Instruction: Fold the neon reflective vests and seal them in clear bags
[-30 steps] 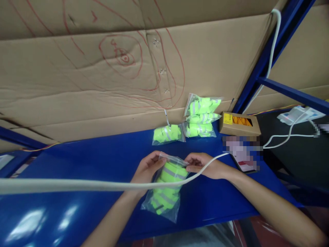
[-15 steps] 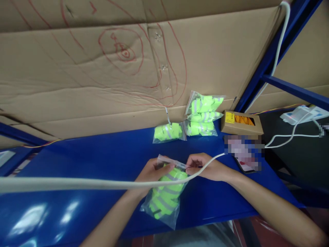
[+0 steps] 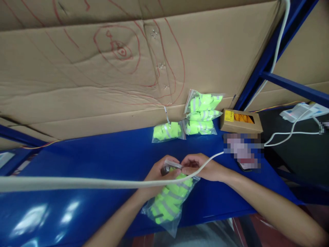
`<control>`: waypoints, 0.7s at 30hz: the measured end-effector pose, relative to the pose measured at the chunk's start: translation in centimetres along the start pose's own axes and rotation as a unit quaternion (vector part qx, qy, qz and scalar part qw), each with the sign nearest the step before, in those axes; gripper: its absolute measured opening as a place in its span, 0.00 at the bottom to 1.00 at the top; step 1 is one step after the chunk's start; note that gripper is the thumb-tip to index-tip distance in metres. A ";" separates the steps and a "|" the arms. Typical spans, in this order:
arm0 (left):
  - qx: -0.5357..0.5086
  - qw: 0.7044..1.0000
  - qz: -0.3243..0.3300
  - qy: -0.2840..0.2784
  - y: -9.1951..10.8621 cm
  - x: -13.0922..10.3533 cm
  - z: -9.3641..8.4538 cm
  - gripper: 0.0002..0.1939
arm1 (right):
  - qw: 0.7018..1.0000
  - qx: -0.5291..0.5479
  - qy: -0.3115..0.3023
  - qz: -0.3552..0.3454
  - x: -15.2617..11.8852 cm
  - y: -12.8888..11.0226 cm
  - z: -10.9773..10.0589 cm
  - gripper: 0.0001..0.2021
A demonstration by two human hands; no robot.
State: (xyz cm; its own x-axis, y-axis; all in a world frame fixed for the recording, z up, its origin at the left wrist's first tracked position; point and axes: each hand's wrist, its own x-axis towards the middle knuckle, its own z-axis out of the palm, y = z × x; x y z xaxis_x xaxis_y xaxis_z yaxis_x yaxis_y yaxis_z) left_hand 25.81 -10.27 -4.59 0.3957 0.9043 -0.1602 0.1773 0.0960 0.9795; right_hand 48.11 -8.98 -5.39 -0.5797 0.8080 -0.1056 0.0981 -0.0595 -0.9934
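Between my hands is a clear zip bag (image 3: 169, 204) with a folded neon-yellow item inside, banded with grey reflective strips. My left hand (image 3: 163, 173) grips the bag near its top edge, thumb across the front. At the same edge, my right hand (image 3: 197, 166) pinches the plastic with curled fingers, close beside the left. The bag's lower end hangs tilted toward me near the table's front edge. A white cable (image 3: 102, 183) crosses in front of both hands and partly covers the bag.
Similar bags of neon-yellow items, one apart (image 3: 167, 132) and several stacked (image 3: 202, 116), lie against the cardboard wall (image 3: 218, 51). A brown box (image 3: 241, 121) with orange contents and a blurred-out phone (image 3: 244, 168) are at the right of the blue table (image 3: 77, 157).
My left hand has slid right along the bag's top edge, closer to my right hand. The bag's top has shifted right and its opening edge has bunched.
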 end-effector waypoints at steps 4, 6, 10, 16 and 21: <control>0.006 1.000 -0.007 0.003 -0.6 0.1 0.5 0.20 | 1.000 -0.013 0.026 -0.007 0.1 0.0 0.4 0.13; 0.009 1.000 -0.010 -0.002 -0.4 0.1 0.6 0.21 | 0.999 -0.017 0.031 -0.003 0.1 0.3 0.4 0.13; -0.021 1.000 -0.019 0.004 -0.1 0.0 0.7 0.27 | 1.000 0.006 0.003 0.010 0.3 0.7 0.3 0.15; -0.048 0.998 -0.029 0.002 -0.6 0.1 0.9 0.37 | 0.998 0.046 0.035 0.029 0.6 0.6 0.8 0.19; -0.011 1.000 -0.004 0.024 -0.7 0.3 0.5 0.23 | 0.998 0.034 0.054 0.018 0.2 -0.1 0.5 0.17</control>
State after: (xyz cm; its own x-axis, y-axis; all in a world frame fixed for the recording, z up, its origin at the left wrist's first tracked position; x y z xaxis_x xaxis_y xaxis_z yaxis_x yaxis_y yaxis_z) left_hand 26.28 -10.28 -5.41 0.3505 0.9224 -0.1623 0.1594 0.1120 0.9808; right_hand 47.56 -9.07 -5.38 -0.4852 0.8633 -0.1390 0.0602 -0.1256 -0.9903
